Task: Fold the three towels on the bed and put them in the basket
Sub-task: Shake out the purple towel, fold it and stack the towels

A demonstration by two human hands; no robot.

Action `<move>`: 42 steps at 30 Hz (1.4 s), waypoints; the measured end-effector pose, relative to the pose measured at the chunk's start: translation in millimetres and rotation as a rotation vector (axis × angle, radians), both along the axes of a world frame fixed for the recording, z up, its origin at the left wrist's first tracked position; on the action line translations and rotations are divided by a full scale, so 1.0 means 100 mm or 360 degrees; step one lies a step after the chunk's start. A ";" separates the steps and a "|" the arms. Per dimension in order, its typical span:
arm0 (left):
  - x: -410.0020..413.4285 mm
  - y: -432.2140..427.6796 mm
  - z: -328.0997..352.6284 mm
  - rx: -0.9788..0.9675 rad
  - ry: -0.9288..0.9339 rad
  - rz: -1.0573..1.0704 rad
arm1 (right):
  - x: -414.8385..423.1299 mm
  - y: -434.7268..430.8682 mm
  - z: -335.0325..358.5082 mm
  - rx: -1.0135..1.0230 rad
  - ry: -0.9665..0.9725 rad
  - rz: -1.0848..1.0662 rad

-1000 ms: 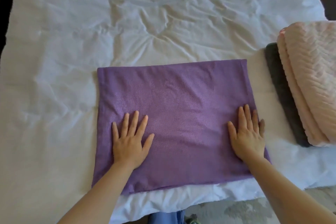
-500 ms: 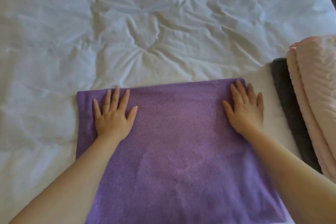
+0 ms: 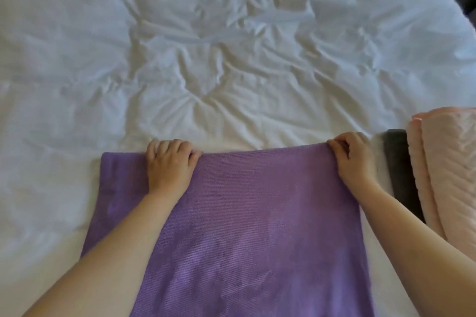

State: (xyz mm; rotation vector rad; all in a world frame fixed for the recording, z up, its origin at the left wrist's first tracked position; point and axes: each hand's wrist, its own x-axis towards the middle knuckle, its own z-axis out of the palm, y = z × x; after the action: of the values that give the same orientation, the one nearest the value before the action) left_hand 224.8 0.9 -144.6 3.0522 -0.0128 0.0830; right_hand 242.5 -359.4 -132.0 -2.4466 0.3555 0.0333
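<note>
Lower centre of frame: flat purple woven towel spread on the rumpled white bed cover, its near end running off the bottom edge.

Left hand is at the towel's far edge, left of middle, with the fingers curled over the hem and gripping it. Right hand is at the far right corner, its fingers likewise curled round the edge. Both hold cloth, and the hem between them looks slightly raised.

Right edge of frame: a dark grey towel lies just beside the purple one. A pale pink quilted towel in layered folds lies against it, seemingly overlapping its right side.

Progress, as judged: the grey and pink towels look already folded. The purple one is mid-fold, and the grip suggests the far edge is to be brought toward the near end. No basket is in view, so all three towels remain to be put away.
</note>
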 end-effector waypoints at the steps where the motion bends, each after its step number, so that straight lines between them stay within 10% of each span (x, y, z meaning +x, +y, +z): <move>1: -0.01 0.19 0.02 0.0057 0.0011 0.0068 | 0.00 0.04 -0.01 -0.0041 0.0044 -0.0037; 12: -0.43 1.30 0.06 -0.0867 0.0275 0.0890 | -0.97 1.27 -0.11 -0.0636 0.0187 0.0938; 26: -1.95 1.35 0.35 -0.1711 0.0943 0.1015 | -2.22 1.96 -0.07 -0.0633 0.0353 0.0744; 35: -2.66 1.27 0.35 -0.1734 0.0806 0.0992 | -2.86 1.32 -0.03 -0.0697 0.0397 0.0651; 42: -2.93 1.10 0.42 -0.1185 0.0523 0.0939 | -3.08 1.37 -0.05 -0.0733 0.0283 0.0810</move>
State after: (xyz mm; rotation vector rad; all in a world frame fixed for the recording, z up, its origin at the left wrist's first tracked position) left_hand -68.0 111.2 -102.9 2.2002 0.7515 -0.3038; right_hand -65.8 -222.8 -136.9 -2.9375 -0.2213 0.4320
